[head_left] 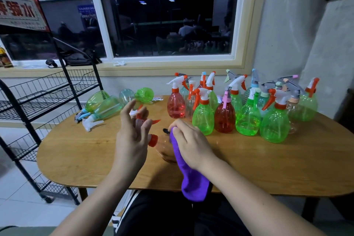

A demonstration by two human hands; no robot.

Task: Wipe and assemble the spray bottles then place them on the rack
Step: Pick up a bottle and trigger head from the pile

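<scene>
From my feed, the clear bottle (166, 152) sits at the near middle of the wooden table (249, 159), mostly hidden under both hands. Its long axis looks tilted: base down toward the near right, neck and orange collar (153, 140) toward the far left. The trigger sprayer head (141, 118) rises above that, its orange trigger tip pointing right.

My left hand (132, 136) holds the head with fingers loosely fanned and the index lifted clear. I cannot tell which fingers carry the load. My right hand (191, 145) is curled over the purple cloth (193, 184), pressing it onto the bottle's body.

I see three risks:
- With so light a hold on the head, a slick round bottle could roll or twist out from under the cloth.
- The collar might seat crooked on the neck.
- The standing spray bottles (247, 117) are crowded just far-right of my right hand, so a wide wipe could topple them.
</scene>
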